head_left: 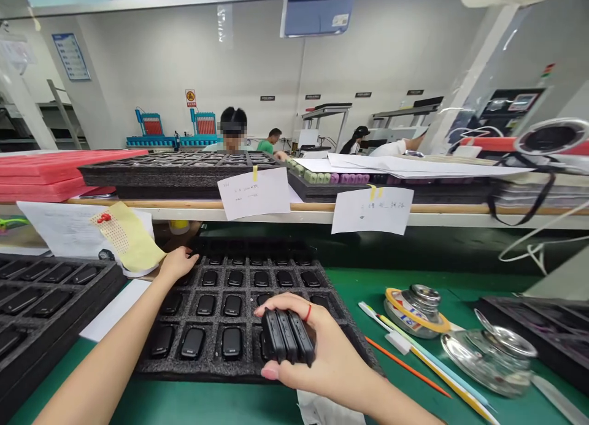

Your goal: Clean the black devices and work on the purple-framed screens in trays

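Note:
A black foam tray [216, 367] lies before me, its pockets holding several small black rounded-rectangular devices [232, 343]. My right hand [317, 357] grips a row of three such devices [286, 335] standing side by side between thumb and fingers, above the tray's near right part. It hides some pockets beneath. At the far left corner of the tray, my left hand [178, 263] has its fingers curled at the foam edge. A red string circles a finger of the right hand.
Another device-filled foam tray [27, 327] stands left. On the green mat to the right are brushes [427, 360], an orange stick [407, 367], a tape roll [416, 314] and metal-topped glass jars [492, 354]. A loaded shelf [313, 213] crosses behind; people sit beyond it.

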Available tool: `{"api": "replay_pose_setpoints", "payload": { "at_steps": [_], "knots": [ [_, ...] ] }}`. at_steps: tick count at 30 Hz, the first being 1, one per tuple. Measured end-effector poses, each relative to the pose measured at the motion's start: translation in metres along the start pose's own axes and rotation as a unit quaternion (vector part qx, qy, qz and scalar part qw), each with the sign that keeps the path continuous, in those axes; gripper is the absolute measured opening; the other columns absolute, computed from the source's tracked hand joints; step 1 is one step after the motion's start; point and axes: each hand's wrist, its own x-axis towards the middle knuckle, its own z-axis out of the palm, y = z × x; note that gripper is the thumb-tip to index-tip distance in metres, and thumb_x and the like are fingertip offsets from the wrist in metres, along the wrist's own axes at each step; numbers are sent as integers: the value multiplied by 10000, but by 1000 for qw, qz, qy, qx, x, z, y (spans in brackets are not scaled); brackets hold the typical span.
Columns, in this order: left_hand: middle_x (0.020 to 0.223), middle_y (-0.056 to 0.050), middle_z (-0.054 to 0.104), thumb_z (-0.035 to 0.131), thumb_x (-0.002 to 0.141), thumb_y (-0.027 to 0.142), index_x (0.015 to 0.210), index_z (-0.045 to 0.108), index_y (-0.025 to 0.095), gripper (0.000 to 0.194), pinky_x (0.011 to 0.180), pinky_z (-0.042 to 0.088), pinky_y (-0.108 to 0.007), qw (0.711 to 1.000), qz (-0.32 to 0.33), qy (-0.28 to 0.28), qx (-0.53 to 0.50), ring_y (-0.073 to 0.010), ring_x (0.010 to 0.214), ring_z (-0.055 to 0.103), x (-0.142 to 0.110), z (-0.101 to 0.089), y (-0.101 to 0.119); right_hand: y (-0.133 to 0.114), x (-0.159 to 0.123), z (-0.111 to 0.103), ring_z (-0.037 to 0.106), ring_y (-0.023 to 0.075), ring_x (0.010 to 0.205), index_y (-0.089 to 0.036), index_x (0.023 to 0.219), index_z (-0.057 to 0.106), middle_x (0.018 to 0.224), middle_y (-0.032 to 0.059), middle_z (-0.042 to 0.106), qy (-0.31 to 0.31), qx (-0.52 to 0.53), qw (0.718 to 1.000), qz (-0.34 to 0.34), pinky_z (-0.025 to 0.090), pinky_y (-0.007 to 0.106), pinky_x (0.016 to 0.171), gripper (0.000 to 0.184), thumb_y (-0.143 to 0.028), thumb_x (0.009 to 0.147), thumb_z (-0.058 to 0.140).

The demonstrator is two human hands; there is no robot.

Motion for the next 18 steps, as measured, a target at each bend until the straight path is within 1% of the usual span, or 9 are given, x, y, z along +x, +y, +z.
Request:
{"api": "replay_pose_setpoints", "payload": {
  "at_steps": [3, 5, 7, 9, 11, 14, 16, 17, 18],
  "knots": [
    [1242, -101, 638, 628, 966, 353, 1235, 610, 159, 332, 899, 566, -461, 999, -12, 16, 36, -248, 1065, 654, -2, -1, 7, -4, -3, -2, 704, 185, 918, -266, 1094, 625, 1044, 9, 716, 19, -21, 998, -64, 545, 289, 855, 560, -136, 604, 861],
    [1273, -106, 622, 628, 967, 341, 1259, 598, 163, 344, 909, 562, -470, 998, -21, 31, 55, -255, 1085, 646, -7, -2, 13, -5, -4, -2, 709, 182, 945, -270, 1133, 605, 1060, 17, 714, 27, -46, 992, -116, 558, 274, 861, 607, -127, 606, 870],
    [1293, -110, 612, 627, 967, 336, 1272, 591, 165, 352, 919, 557, -479, 997, -22, 37, 65, -260, 1100, 640, -12, -2, 19, -5, -6, -2, 714, 183, 1011, -275, 1198, 574, 1111, 29, 720, 32, -67, 984, -163, 562, 266, 914, 656, -136, 632, 875],
    [1287, -108, 616, 628, 966, 341, 1260, 599, 164, 345, 928, 551, -485, 998, -13, 30, 62, -262, 1105, 638, -18, -2, 23, -2, -8, -1, 711, 183, 1089, -281, 1265, 529, 1180, 41, 724, 36, -82, 977, -191, 548, 260, 983, 701, -147, 665, 867],
    [1270, -105, 627, 628, 966, 346, 1240, 611, 161, 331, 937, 545, -490, 999, 1, 15, 44, -261, 1106, 639, -26, -4, 27, 2, -11, 1, 705, 182, 1132, -282, 1298, 499, 1219, 48, 723, 36, -89, 976, -195, 534, 248, 1018, 728, -159, 679, 862],
    [1299, -111, 615, 628, 964, 342, 1246, 609, 160, 337, 977, 514, -520, 1000, 27, 1, -12, -276, 1147, 620, -45, -9, 38, 8, -13, 4, 708, 179, 1138, -282, 1302, 483, 1213, 45, 728, 32, -77, 977, -196, 538, 224, 1011, 741, -140, 675, 853],
    [1399, -137, 551, 596, 975, 357, 1296, 581, 156, 379, 1033, 464, -543, 995, 64, -7, -74, -295, 1203, 588, -67, -13, 52, 10, -13, 5, 714, 172, 1128, -281, 1308, 472, 1221, 47, 725, 31, -71, 978, -196, 545, 212, 998, 749, -127, 679, 847],
    [1449, -152, 512, 556, 986, 385, 1325, 568, 156, 409, 1059, 447, -517, 989, 92, -17, -114, -295, 1199, 589, -81, -15, 60, 11, -13, 5, 719, 167, 1115, -278, 1309, 469, 1231, 52, 721, 31, -70, 978, -195, 549, 205, 987, 746, -132, 684, 848],
    [1449, -141, 522, 520, 990, 443, 1347, 561, 177, 448, 1049, 463, -467, 979, 123, -39, -157, -279, 1157, 616, -98, -16, 69, 11, -13, 5, 723, 163, 1103, -275, 1307, 468, 1237, 56, 719, 34, -71, 978, -192, 553, 201, 979, 737, -145, 691, 852]
  ]
}}
